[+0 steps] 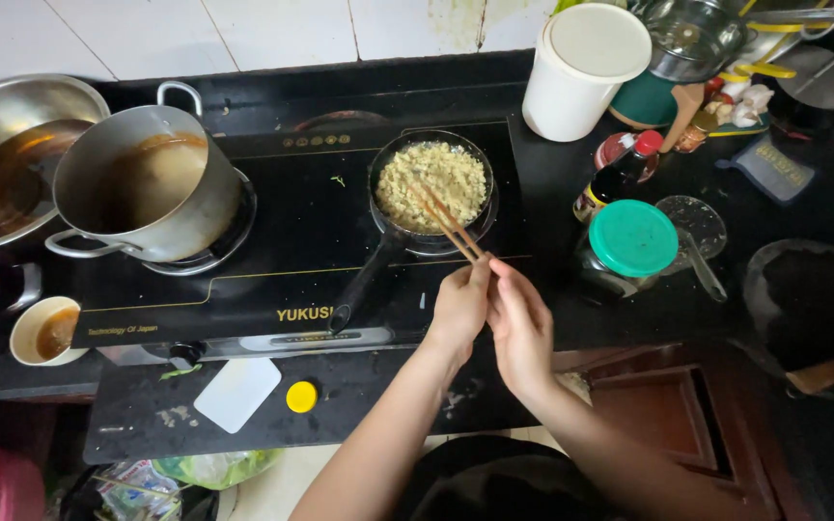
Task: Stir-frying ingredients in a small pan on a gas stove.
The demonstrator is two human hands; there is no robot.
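Both hands — left hand, right hand — raised together, pinching chopsticks over pan

Front of stove: you have bare cooktop between the steel pot and small pan.
Right side: jar with green lid, sauce bottle and white container crowd you.
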